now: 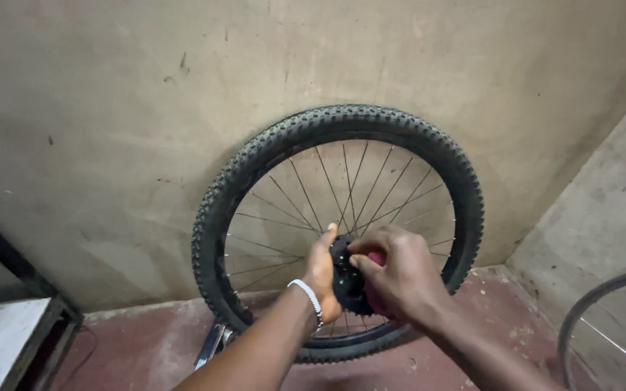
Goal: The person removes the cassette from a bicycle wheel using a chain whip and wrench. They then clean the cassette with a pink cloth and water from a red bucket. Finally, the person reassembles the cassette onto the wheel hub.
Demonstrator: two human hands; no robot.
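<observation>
A bicycle wheel (269, 166) with a knobby black tyre stands upright on the red floor (146, 347), leaning against the beige wall (110, 108). Both hands meet at its centre, where the dark sprocket cluster (345, 279) sits on the hub. The left hand (322, 275) (white beaded bracelet (309, 295) at the wrist) cups the left side of the cluster, fingers curled around it and thumb pointing up along the spokes. The right hand (396, 275) is closed over the cluster's right side, fingers bent, pressing a pink-red object (377, 259) against it; what that object is cannot be told, as the hand hides most of it. The cluster therefore lies directly between the two palms, touching both. A second, thinner rim (603, 304) shows at the right edge, well apart from the hands. A dark-framed stand with a pale top (9, 340) occupies the lower left corner.
</observation>
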